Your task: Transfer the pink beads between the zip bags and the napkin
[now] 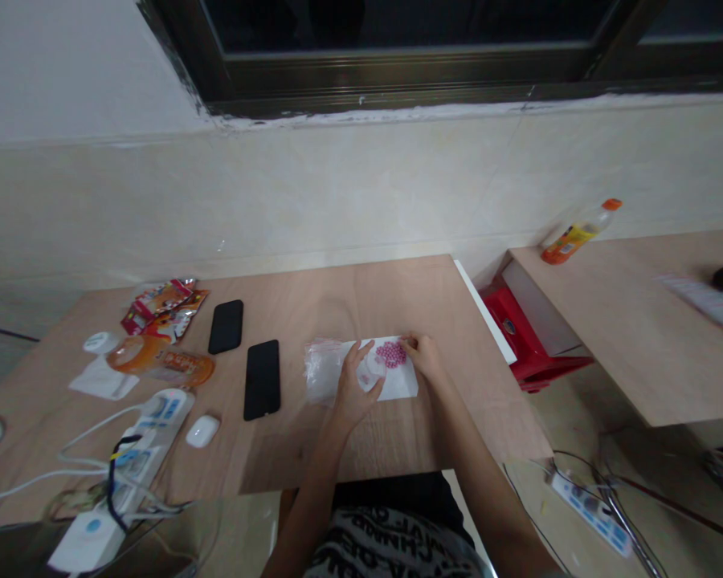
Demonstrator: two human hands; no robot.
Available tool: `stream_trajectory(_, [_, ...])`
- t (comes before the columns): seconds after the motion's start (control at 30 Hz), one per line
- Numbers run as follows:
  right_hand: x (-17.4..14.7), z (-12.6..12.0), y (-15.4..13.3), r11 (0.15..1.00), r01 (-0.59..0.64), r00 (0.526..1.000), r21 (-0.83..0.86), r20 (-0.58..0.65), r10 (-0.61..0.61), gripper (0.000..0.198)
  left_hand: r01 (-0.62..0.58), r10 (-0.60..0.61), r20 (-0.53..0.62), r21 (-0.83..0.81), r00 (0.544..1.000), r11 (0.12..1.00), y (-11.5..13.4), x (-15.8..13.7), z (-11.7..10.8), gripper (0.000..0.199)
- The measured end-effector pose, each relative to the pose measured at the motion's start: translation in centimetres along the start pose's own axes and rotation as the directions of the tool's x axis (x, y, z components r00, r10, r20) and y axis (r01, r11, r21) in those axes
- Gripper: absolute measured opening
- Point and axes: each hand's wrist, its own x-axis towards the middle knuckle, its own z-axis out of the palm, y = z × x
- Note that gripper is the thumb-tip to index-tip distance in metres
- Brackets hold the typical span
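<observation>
Indoors, wooden tabletop (367, 293) below dark window (422, 24), left hand (353, 391) splayed, right hand (422, 355), grip unclear

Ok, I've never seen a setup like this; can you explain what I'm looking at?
There's no machine: these are a person's two bare hands, seen from one head-worn camera looking forward and down. On the wooden table is a white sheet with a cluster of pink beads, and clear plastic bags at its left end. The left hand has thumb and fingers spread around a clear item; I can't tell whether it's gripped. The right hand's fingertips are at the beads' right edge; anything pinched is too small to see. Further left are two black phones, a drink bottle and a power strip.
</observation>
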Motion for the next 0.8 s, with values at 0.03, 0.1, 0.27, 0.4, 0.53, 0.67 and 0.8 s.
stream_trajectory(0.03, [0.2,0.1,-0.1,1.000,-0.007,1.000,-0.030,0.014,0.008,0.025,-0.001,0.001,0.001,0.004,1.000,1.000,0.1,0.0,0.0,0.078])
stream_trajectory(0.1, [0.6,0.3,-0.3,0.995,-0.019,0.999,-0.096,0.034,0.022,0.022,0.001,-0.001,0.004,0.007,1.000,1.000,0.1,0.1,-0.1,0.078])
stream_trajectory(0.27, [1.1,0.4,-0.4,0.986,-0.041,0.997,-0.161,0.062,0.051,0.016,-0.005,0.005,-0.011,0.018,1.000,1.000,0.0,0.1,-0.1,0.078])
stream_trajectory(0.4, [1.1,0.4,-0.5,0.986,-0.058,0.995,-0.154,0.067,0.069,0.016,0.004,-0.004,-0.003,0.031,1.000,1.000,-0.1,0.0,-0.1,0.076])
stream_trajectory(0.53, [1.2,0.6,-0.3,0.986,-0.066,0.995,-0.151,0.062,0.076,0.016,-0.003,0.003,-0.004,0.027,1.000,1.000,-0.2,0.0,0.0,0.080])
stream_trajectory(0.67, [1.3,0.9,-0.1,0.991,-0.071,0.994,-0.113,0.068,0.079,0.015,0.015,-0.015,0.000,0.033,1.000,0.999,-0.1,0.1,0.0,0.077])
stream_trajectory(0.8, [1.3,0.7,-0.1,0.997,-0.072,0.996,-0.014,0.051,0.072,0.013,0.022,-0.022,0.002,0.006,1.000,1.000,0.0,0.2,0.0,0.083])
